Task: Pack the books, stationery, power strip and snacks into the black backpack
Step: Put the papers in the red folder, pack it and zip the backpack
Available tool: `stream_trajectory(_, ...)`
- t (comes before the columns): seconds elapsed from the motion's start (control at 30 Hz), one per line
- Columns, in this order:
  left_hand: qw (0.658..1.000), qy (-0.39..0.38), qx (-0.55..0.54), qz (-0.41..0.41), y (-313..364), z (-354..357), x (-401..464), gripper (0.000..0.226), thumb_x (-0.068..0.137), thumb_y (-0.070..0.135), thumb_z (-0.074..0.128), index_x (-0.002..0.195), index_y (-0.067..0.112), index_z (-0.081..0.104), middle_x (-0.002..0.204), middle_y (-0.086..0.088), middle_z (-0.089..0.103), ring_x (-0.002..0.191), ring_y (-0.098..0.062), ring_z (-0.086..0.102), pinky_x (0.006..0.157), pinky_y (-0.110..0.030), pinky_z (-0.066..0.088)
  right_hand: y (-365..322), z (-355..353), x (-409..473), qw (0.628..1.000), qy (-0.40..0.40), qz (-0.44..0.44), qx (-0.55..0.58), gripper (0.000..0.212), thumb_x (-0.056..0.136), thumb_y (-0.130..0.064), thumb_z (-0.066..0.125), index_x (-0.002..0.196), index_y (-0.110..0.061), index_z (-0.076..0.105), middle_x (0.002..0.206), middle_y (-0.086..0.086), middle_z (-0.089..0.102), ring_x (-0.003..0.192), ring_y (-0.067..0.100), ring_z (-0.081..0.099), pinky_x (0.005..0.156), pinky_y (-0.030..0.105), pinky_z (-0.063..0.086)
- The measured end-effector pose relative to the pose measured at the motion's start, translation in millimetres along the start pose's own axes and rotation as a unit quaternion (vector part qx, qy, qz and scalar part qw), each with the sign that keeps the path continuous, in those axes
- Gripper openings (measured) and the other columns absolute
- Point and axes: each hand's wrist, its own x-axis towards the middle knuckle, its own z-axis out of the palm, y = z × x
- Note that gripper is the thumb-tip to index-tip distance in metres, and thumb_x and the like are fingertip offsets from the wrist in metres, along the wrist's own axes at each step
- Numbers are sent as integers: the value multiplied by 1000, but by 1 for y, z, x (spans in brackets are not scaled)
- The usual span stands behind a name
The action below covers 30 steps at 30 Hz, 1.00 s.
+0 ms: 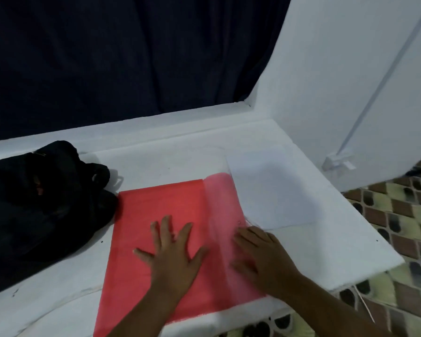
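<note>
The black backpack (39, 203) lies slumped on the left of the white platform (180, 152). A large red sheet or folder (156, 215) lies flat in the middle. My left hand (173, 261) rests palm down on it with fingers spread. My right hand (263, 256) presses on the paler right strip of the red sheet, fingers bent, near its right edge. A white sheet of paper (270, 190) lies just right of the red one. Books, power strip and snacks are not in view.
A dark blue curtain (119, 57) hangs behind the platform. A white wall or door (362, 81) rises at the right. Patterned floor tiles (399, 227) show beyond the platform's right and front edges.
</note>
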Motion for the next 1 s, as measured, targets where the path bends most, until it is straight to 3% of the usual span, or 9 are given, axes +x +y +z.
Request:
stream_trajectory(0.13, 994, -9, -33, 102, -8, 4, -3, 68, 81, 76, 27, 137, 47, 53, 162, 13, 27, 154, -15, 3, 109, -78, -6, 8, 9, -10, 995, 31, 14, 96, 29, 93, -44, 61, 100, -21, 76, 127, -3, 66, 126, 14, 55, 106, 40, 46)
stream_trajectory(0.3, 990, -64, 73, 105, -1, -5, -4, 96, 66, 90, 19, 151, 45, 28, 166, 12, 3, 154, -19, -14, 110, -73, -15, 3, 9, -9, 993, 40, 25, 110, 17, 94, -29, 63, 82, -16, 65, 112, -5, 64, 114, 14, 56, 98, 35, 47)
stream_trajectory(0.4, 989, -67, 87, 100, 1, -5, -4, 96, 68, 93, 19, 151, 46, 25, 166, 12, 0, 154, -19, -15, 111, -73, -15, 2, 8, -7, 992, 40, 27, 121, 19, 95, -29, 58, 85, -15, 65, 106, -7, 62, 107, 14, 55, 95, 36, 47)
stream_trajectory(0.53, 992, -13, 25, 119, -5, 2, -8, 79, 75, 82, 32, 141, 43, 52, 161, 8, 28, 155, -23, 6, 112, -74, -7, 6, 9, -6, 993, 19, -1, 117, 12, 95, -29, 63, 95, -22, 72, 107, -12, 61, 106, 11, 53, 97, 37, 45)
stream_trajectory(0.67, 988, 35, -28, 145, -8, 9, -7, 60, 85, 68, 42, 130, 35, 65, 150, 7, 48, 150, -22, 26, 109, -78, 3, 6, 5, -8, 991, 33, -1, 130, 29, 89, -46, 62, 82, -20, 73, 101, -9, 61, 103, 9, 53, 96, 30, 45)
stream_trajectory(0.83, 979, 90, -101, 151, -6, 8, -10, 53, 92, 58, 49, 132, 26, 65, 139, 9, 60, 138, -8, 42, 112, -75, 13, 11, 7, -7, 987, 79, 36, 134, 41, 87, -47, 64, 59, -19, 55, 85, -9, 58, 87, 8, 50, 82, 26, 48)
stream_trajectory(0.93, 972, 117, -145, 141, -4, 4, -12, 49, 95, 52, 50, 132, 23, 64, 132, 11, 62, 126, 3, 44, 113, -69, 20, 12, 7, -5, 983, 68, 64, 158, 32, 82, -42, 71, 67, -18, 56, 87, -9, 56, 88, 7, 49, 80, 18, 43)
stream_trajectory(1.0, 969, 127, -156, 143, 0, 2, -11, 48, 97, 47, 49, 135, 19, 61, 129, 8, 62, 121, -1, 47, 112, -61, 30, 15, 7, -4, 981, 60, 75, 171, 23, 81, -38, 74, 83, -18, 62, 94, -10, 57, 94, 5, 47, 84, 14, 40)
